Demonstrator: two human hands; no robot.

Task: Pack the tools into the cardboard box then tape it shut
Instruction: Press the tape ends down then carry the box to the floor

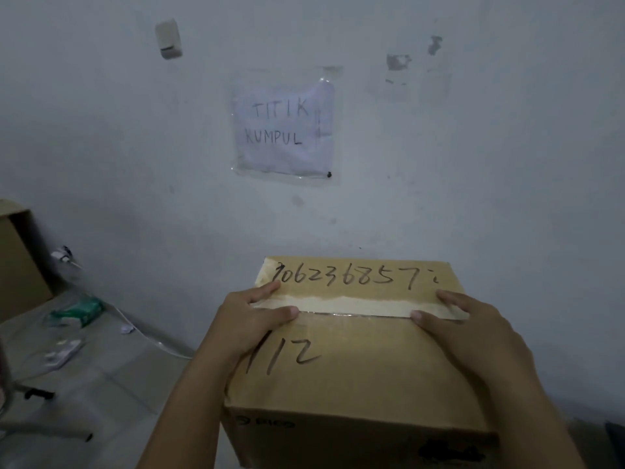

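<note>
A brown cardboard box [355, 377] stands right in front of me with its top flaps closed and black handwritten numbers on the lid. A strip of pale tape [355, 304] runs along the seam between the flaps. My left hand [250, 323] lies flat on the left end of the seam, thumb and fingers pressing on the tape. My right hand [473, 333] presses on the right end of the tape the same way. No tools are in sight; the inside of the box is hidden.
A wall rises just behind the box, with a paper sign [284, 130] taped to it. At the left stand another open cardboard box [20, 262], a green packet [79, 311], a white cable [148, 336] and small white items [62, 353].
</note>
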